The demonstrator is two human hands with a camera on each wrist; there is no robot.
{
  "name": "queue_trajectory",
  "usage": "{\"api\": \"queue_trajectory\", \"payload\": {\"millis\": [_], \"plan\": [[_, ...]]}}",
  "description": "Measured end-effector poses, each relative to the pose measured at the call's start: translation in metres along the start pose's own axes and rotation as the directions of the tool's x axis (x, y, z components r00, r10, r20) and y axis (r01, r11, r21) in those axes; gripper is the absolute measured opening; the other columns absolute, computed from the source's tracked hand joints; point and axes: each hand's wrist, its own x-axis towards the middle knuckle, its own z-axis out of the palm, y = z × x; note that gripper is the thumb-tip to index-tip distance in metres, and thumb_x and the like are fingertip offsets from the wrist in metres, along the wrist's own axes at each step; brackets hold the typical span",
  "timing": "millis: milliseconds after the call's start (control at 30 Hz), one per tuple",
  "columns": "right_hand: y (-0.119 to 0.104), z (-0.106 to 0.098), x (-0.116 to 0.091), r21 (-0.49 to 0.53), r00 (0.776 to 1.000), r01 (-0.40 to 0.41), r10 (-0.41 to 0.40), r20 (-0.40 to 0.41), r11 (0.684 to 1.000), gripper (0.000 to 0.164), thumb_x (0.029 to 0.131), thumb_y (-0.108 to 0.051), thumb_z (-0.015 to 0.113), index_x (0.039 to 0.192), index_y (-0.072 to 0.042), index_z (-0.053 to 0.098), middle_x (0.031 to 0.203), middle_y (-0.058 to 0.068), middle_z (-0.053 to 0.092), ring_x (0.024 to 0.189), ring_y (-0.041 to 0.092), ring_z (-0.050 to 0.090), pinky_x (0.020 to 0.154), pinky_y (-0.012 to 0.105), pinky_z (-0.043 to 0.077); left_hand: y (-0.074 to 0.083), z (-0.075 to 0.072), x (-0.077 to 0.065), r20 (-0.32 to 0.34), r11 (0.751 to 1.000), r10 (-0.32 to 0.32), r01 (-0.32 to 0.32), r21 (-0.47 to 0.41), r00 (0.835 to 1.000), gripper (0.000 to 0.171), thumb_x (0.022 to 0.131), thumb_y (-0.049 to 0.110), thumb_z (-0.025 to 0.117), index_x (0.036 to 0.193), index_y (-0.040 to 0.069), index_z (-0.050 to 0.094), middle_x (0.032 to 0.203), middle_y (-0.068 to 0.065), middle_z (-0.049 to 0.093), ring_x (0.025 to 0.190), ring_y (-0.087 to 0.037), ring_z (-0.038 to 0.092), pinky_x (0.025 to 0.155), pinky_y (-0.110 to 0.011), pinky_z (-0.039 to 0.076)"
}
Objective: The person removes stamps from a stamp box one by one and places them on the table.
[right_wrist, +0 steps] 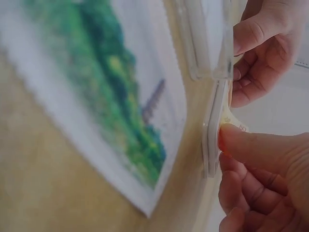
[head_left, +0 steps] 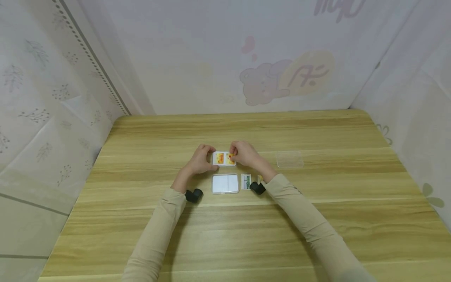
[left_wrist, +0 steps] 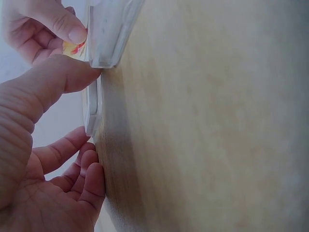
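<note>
My left hand [head_left: 201, 160] grips the left end of a flat clear plastic case [head_left: 214, 161] with a white insert, thumb at the near edge and fingers at the far edge. On that insert lies an orange-yellow postage stamp [head_left: 219, 158]. Beside it, at the right end, a second orange-yellow stamp [head_left: 230, 159] is pinched between the thumb and fingers of my right hand [head_left: 245, 154]. In the right wrist view, the right thumb covers most of this stamp [right_wrist: 232, 121]. Nearer to me, a second clear case [head_left: 225, 192] with a white insert lies flat.
Right of the near case lies a green landscape stamp [head_left: 246, 181]. Another yellowish stamp [head_left: 260, 179] is partly hidden by the right wrist and its black camera [head_left: 258, 188]. A clear plastic lid [head_left: 289, 159] lies farther right on the wooden table [head_left: 225, 239]. Patterned curtains surround the table.
</note>
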Motion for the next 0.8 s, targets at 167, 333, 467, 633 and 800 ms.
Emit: {"api": "queue_trajectory", "payload": {"millis": [167, 333, 467, 633, 800], "plan": [[0.002, 0.002, 0.000, 0.042, 1.000, 0.001, 0.000, -0.026, 0.999, 0.009, 0.079, -0.001, 0.070, 0.083, -0.003, 0.062, 0.077, 0.005, 0.060, 0.074, 0.017, 0.055, 0.067, 0.025, 0.044, 0.001, -0.001, 0.000, 0.002, 1.000, -0.004, 0.004, -0.008, 1.000, 0.060, 0.075, 0.009, 0.076, 0.124, -0.009, 0.047, 0.121, -0.021, 0.041, 0.113, -0.034, 0.041, 0.099, -0.043, 0.036], [0.005, 0.002, -0.002, 0.131, 0.998, -0.007, 0.014, -0.057, 0.991, 0.003, 0.082, 0.000, 0.067, 0.085, 0.000, 0.065, 0.078, 0.008, 0.062, 0.074, 0.018, 0.057, 0.067, 0.025, 0.046, 0.001, -0.001, 0.000, 0.005, 1.000, 0.003, -0.003, -0.009, 1.000, 0.060, 0.075, 0.008, 0.077, 0.124, -0.009, 0.047, 0.122, -0.022, 0.041, 0.113, -0.035, 0.040, 0.100, -0.043, 0.036], [0.009, 0.003, -0.002, 0.195, 0.996, -0.006, 0.023, -0.085, 0.981, 0.005, 0.084, 0.000, 0.064, 0.087, 0.003, 0.068, 0.080, 0.011, 0.065, 0.074, 0.018, 0.057, 0.067, 0.025, 0.046, 0.001, -0.001, 0.000, 0.003, 1.000, 0.004, -0.004, -0.002, 1.000, 0.060, 0.074, 0.009, 0.077, 0.123, -0.009, 0.047, 0.121, -0.021, 0.042, 0.113, -0.034, 0.041, 0.100, -0.043, 0.036], [0.010, 0.003, -0.003, 0.261, 0.991, -0.088, 0.110, -0.071, 0.961, 0.010, 0.086, -0.002, 0.063, 0.091, 0.004, 0.069, 0.085, 0.011, 0.065, 0.077, 0.018, 0.055, 0.071, 0.026, 0.044, 0.001, 0.000, 0.000, -0.005, 1.000, 0.002, -0.002, 0.009, 1.000, 0.060, 0.074, 0.009, 0.077, 0.123, -0.009, 0.048, 0.121, -0.021, 0.043, 0.113, -0.033, 0.041, 0.100, -0.043, 0.035], [0.010, 0.002, -0.003, 0.311, 0.976, -0.202, 0.217, -0.015, 0.929, 0.013, 0.088, -0.005, 0.062, 0.096, 0.002, 0.069, 0.095, 0.012, 0.066, 0.088, 0.020, 0.055, 0.080, 0.031, 0.045, 0.000, 0.000, 0.000, -0.008, 1.000, -0.004, 0.005, 0.013, 1.000, 0.060, 0.073, 0.009, 0.078, 0.122, -0.008, 0.048, 0.120, -0.021, 0.043, 0.112, -0.033, 0.041, 0.100, -0.043, 0.035]]}}
